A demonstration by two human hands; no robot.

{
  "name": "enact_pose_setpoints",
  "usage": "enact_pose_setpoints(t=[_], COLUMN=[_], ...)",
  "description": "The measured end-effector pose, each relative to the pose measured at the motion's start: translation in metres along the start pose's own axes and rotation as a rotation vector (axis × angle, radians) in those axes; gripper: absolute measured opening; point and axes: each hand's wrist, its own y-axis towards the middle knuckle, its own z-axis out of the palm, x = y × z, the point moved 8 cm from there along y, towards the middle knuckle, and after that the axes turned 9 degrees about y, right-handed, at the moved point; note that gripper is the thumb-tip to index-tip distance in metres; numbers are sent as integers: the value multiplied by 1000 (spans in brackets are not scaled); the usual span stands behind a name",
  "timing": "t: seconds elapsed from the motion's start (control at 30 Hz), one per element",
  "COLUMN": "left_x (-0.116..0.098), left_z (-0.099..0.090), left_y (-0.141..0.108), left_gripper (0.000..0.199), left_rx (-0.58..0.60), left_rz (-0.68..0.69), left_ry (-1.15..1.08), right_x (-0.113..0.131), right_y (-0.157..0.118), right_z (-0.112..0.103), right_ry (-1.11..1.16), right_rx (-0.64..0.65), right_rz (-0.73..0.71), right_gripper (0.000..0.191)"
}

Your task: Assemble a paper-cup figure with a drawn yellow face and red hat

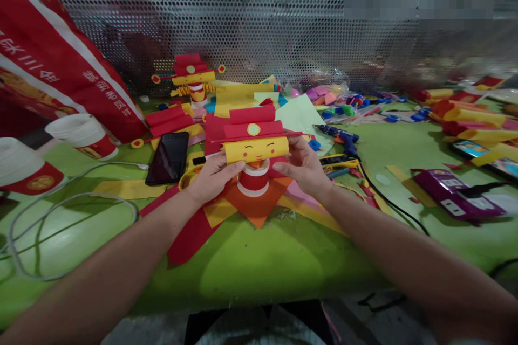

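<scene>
A paper head (259,150) is in front of me, a yellow roll with a drawn smiling face under a red paper hat (254,128) with a round yellow badge. My left hand (214,175) pinches its left end, thumb along the lower edge. At the other end my right hand (304,168) holds it, with the fingers partly hidden behind and the thumb below. Directly under the head stands a red and white paper cup (253,179) on an orange paper sheet (259,210); whether head and cup are joined I cannot tell.
Behind stands a similar paper figure (194,78). A black phone (168,157) and stacked cups (83,135) lie left, with a looped grey cable (73,199). On the right are a blue glue gun (340,136), its black cord and a purple box (457,191). Paper scraps surround the work.
</scene>
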Motion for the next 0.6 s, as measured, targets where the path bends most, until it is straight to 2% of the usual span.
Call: enact_pose_setpoints(t=[0.2,0.43,0.6], left_x=[-8,2,4], left_z=[2,1,1], left_y=[1,-2,-2], left_gripper=[30,30,30], left_rx=[49,46,25], left_rz=[119,75,49], left_ry=[52,20,-19], right_x=[-2,-7,-3], right_y=[0,2,3], right_z=[11,12,18], right_ry=[-145,-260,-249], right_rx=[200,209,239], right_rz=[51,95,56], right_gripper=[31,33,34])
